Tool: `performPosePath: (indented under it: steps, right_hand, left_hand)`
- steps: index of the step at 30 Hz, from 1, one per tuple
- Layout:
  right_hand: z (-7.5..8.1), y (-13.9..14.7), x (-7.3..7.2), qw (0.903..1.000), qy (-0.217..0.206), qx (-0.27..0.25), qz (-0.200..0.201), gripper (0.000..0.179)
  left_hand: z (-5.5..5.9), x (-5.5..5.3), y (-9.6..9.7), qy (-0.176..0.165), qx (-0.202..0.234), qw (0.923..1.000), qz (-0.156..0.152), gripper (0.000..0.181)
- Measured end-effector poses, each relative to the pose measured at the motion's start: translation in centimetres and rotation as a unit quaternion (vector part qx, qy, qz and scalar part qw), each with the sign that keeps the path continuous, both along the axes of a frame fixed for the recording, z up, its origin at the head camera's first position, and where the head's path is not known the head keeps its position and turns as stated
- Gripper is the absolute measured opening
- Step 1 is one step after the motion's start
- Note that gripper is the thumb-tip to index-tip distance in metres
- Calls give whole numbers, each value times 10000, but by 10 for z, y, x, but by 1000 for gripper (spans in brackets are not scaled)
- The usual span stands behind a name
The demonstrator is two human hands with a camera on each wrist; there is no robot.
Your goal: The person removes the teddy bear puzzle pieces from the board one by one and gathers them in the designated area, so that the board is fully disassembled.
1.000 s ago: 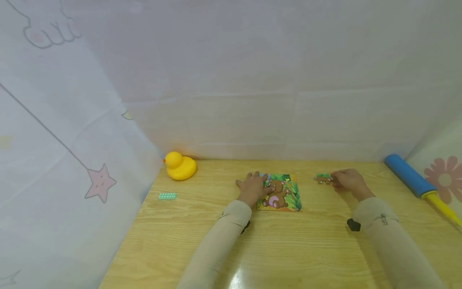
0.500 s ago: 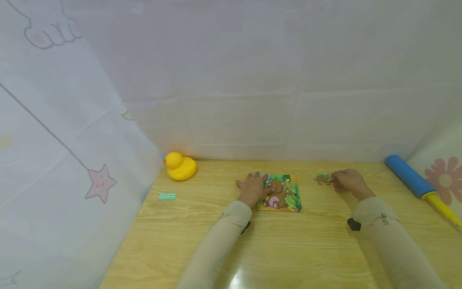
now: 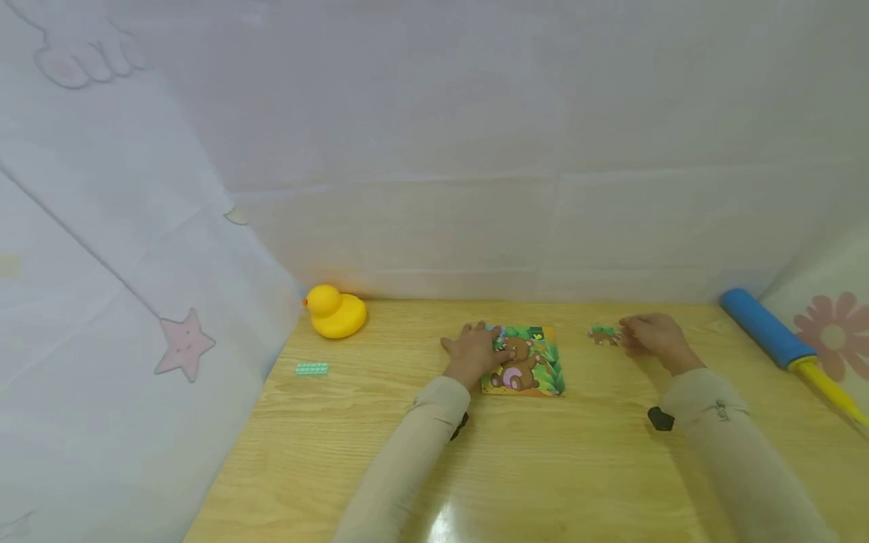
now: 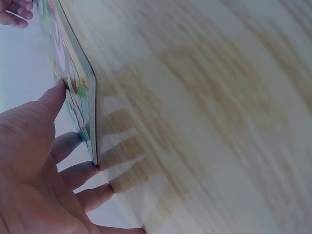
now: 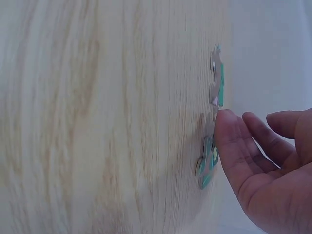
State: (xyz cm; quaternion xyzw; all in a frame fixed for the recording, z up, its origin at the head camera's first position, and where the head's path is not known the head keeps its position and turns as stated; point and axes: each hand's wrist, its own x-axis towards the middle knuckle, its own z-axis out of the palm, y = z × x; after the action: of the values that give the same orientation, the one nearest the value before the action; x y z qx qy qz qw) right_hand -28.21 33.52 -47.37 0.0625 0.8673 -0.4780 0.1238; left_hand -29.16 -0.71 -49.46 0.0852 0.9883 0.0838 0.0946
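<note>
In the head view my left hand (image 3: 471, 356) lies spread over the left side of a square bear-picture puzzle board (image 3: 523, 373). The left wrist view shows the thumb on the picture and other fingertips at the board's edge and on the table. Off to the board's right, my right hand (image 3: 657, 341) hovers with bent fingers beside a loose puzzle piece (image 3: 603, 336). In the right wrist view, one brown-and-green piece (image 5: 217, 80) lies past the fingertips, and another green piece (image 5: 207, 163) lies under the hand. Nothing shows between those fingers.
A yellow rubber duck (image 3: 337, 312) sits at the back left, with a small green patterned strip (image 3: 312, 369) in front of it. At the right lies a blue pump (image 3: 767, 324) with a yellow handle. A printed white curtain (image 3: 434, 188) borders the table's back.
My right fingertips have lifted slightly off the puzzle piece they touched before. The left hand stays on the board; the whole head view has shifted a little.
</note>
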Motion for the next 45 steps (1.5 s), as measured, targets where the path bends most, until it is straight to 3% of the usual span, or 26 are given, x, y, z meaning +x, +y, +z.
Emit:
performPosePath:
  steps: [21,32,38,45]
  right_hand:
    - [0,-67,-16,9978,49,-638,176,52]
    - [-4,-105,-22,9971,-33,-681,337,47]
    - [-7,-121,-26,9969,-92,-709,330,45]
    - [-12,-131,-26,9962,-133,-784,349,43]
  left_hand:
    - [3,-1,-3,-39,169,9998,47,72]
    - [-1,-4,-23,331,124,9992,-161,76]
    - [0,-7,-32,198,-56,9996,-208,76]
    - [4,-4,-36,90,94,9998,-142,75]
